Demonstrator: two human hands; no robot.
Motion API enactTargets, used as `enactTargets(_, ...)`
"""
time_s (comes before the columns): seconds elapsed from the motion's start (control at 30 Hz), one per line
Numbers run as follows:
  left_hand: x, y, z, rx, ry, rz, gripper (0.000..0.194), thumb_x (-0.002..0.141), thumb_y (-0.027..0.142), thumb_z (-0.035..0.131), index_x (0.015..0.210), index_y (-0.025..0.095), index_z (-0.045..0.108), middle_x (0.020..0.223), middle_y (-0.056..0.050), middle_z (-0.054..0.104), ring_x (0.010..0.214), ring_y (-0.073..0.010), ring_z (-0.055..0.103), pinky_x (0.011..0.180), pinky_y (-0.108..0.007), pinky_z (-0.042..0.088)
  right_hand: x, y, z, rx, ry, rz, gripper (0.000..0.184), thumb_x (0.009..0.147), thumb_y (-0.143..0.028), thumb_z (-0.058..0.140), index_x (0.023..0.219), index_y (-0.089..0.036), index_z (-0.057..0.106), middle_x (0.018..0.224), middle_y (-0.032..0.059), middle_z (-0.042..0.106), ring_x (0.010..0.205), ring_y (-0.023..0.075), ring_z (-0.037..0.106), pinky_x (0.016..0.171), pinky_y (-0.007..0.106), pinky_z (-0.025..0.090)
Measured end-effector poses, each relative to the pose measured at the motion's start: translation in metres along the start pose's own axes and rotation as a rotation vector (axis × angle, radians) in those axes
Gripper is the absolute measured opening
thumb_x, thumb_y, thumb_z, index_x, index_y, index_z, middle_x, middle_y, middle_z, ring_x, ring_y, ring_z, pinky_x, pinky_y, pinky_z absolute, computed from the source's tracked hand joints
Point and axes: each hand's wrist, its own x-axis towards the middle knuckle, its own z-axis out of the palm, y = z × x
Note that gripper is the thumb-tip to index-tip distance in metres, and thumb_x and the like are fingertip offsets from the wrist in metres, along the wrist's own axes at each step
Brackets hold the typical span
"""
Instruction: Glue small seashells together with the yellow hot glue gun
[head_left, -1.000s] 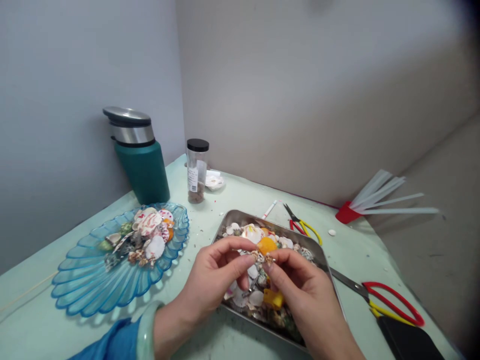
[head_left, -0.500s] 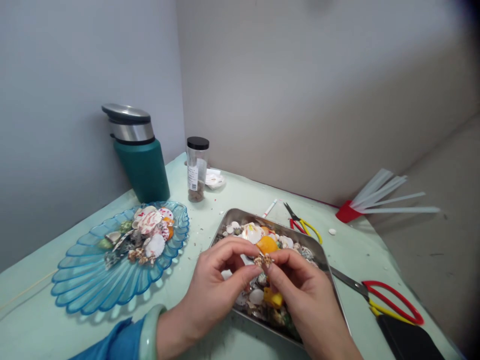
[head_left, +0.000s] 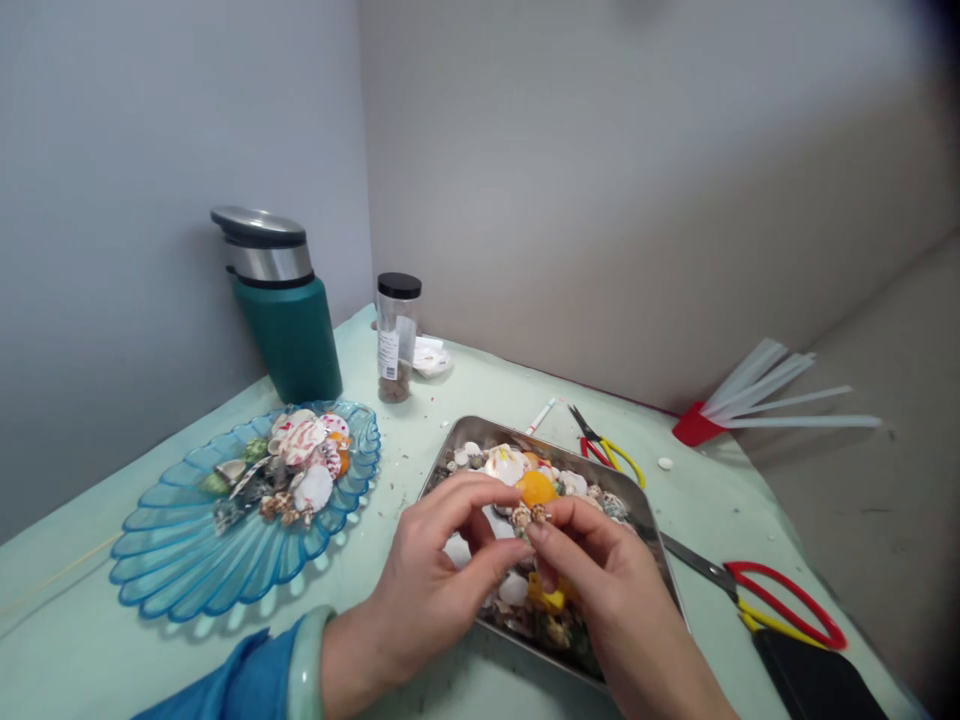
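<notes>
Over a metal tray [head_left: 447,462] full of mixed seashells, my left hand [head_left: 435,585] and my right hand [head_left: 600,585] meet fingertip to fingertip. Both pinch a small cluster of speckled brown shells [head_left: 527,516] between thumbs and forefingers. An orange shell [head_left: 537,489] lies in the tray just behind the cluster. A yellow piece [head_left: 546,596] shows under my right fingers. To the left stands a blue scalloped glass dish [head_left: 187,560] with several sorted shells [head_left: 300,465] heaped at its far end.
A teal flask [head_left: 281,310] and a clear jar with black lid [head_left: 396,338] stand at the back left corner. Small yellow-handled snips [head_left: 604,447], red-handled scissors [head_left: 757,590], a black object [head_left: 817,680] and a red holder with clear sticks [head_left: 750,400] lie right.
My hands have sunk slightly toward the tray and shifted a little right, still pinching the shell cluster. The view has drifted slightly.
</notes>
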Motion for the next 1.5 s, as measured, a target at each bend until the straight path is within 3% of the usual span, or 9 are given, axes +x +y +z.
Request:
enactTargets(0.17,-0.002,-0.003,0.0,0.018,-0.017,0.024,0.024,0.082,0.009,0.062,0.103,0.018,0.064,0.108,-0.006,0.061,0.061,-0.0062,0.055,0.062,-0.021,0.051,-0.001,-0.001,0.002,0.033,-0.013,0.014,0.024,0.079,-0.035,0.065,0.067,-0.017,0.054,0.052,-0.0063,0.047,0.051,0.0079,0.039,0.052,0.021,0.031)
enactTargets(0.37,-0.001,-0.003,0.0,0.041,-0.005,0.001,0.019,0.081,0.007,0.06,0.096,0.016,0.067,0.097,-0.006,0.066,0.063,-0.009,0.058,0.062,-0.022,0.052,-0.001,-0.002,0.002,0.022,-0.056,0.036,0.024,0.08,-0.035,0.064,0.069,-0.017,0.054,0.052,-0.0066,0.047,0.051,0.0078,0.039,0.052,0.02,0.032)
enactTargets(0.5,0.0,-0.001,0.0,-0.028,0.001,-0.139,0.015,0.082,0.014,0.061,0.095,0.017,0.068,0.096,-0.006,0.065,0.06,-0.0094,0.058,0.055,-0.021,0.05,0.0,-0.006,-0.002,-0.094,-0.104,0.016,0.025,0.081,-0.039,0.062,0.071,-0.017,0.055,0.057,-0.0066,0.045,0.052,0.0083,0.04,0.05,0.02,0.033)
enactTargets(0.57,0.001,-0.001,0.001,-0.115,0.006,-0.257,0.014,0.081,0.02,0.063,0.095,0.017,0.067,0.081,-0.003,0.065,0.053,-0.009,0.056,0.049,-0.02,0.047,0.0,-0.006,-0.005,-0.167,-0.11,-0.009,0.025,0.081,-0.041,0.062,0.073,-0.018,0.056,0.06,-0.0054,0.047,0.054,0.0093,0.042,0.049,0.021,0.034)
enactTargets(0.67,0.005,0.0,0.001,-0.27,-0.006,-0.479,0.019,0.08,0.026,0.064,0.095,0.015,0.064,0.053,0.003,0.056,0.045,-0.0095,0.052,0.043,-0.019,0.042,0.001,-0.005,-0.009,-0.309,-0.009,-0.124,0.02,0.08,-0.04,0.062,0.081,-0.02,0.059,0.069,-0.0022,0.055,0.06,0.0129,0.05,0.055,0.024,0.04)
enactTargets(0.77,0.008,0.001,0.001,-0.353,-0.02,-0.577,0.022,0.078,0.028,0.065,0.094,0.013,0.063,0.047,0.005,0.054,0.042,-0.009,0.051,0.042,-0.018,0.039,0.0,-0.004,-0.012,-0.43,0.06,-0.262,0.018,0.084,-0.037,0.059,0.093,-0.022,0.06,0.08,0.0006,0.061,0.068,0.0161,0.056,0.06,0.028,0.044)
enactTargets(0.93,0.01,0.0,0.001,-0.382,-0.033,-0.558,0.023,0.076,0.026,0.068,0.095,0.015,0.066,0.051,0.005,0.057,0.043,-0.0078,0.053,0.044,-0.018,0.04,-0.001,-0.002,-0.013,-0.49,0.04,-0.384,0.014,0.087,-0.033,0.057,0.096,-0.024,0.064,0.087,0.0016,0.066,0.07,0.0167,0.06,0.066,0.029,0.046)
enactTargets(1.23,0.008,-0.001,0.001,-0.437,-0.061,-0.551,0.02,0.074,0.026,0.069,0.091,0.015,0.068,0.049,0.005,0.056,0.042,-0.008,0.052,0.044,-0.018,0.039,-0.001,-0.005,-0.012,-0.482,0.045,-0.309,0.016,0.085,-0.036,0.057,0.089,-0.022,0.066,0.086,0.0034,0.069,0.078,0.0211,0.065,0.067,0.031,0.049)
enactTargets(1.5,0.01,-0.002,0.003,-0.458,-0.047,-0.587,0.025,0.072,0.032,0.071,0.087,0.013,0.066,0.051,0.004,0.058,0.04,-0.0075,0.051,0.043,-0.019,0.039,0.001,0.0,-0.014,-0.461,0.016,-0.272,0.021,0.085,-0.039,0.057,0.092,-0.021,0.066,0.086,0.0047,0.07,0.074,0.0208,0.066,0.063,0.03,0.052)
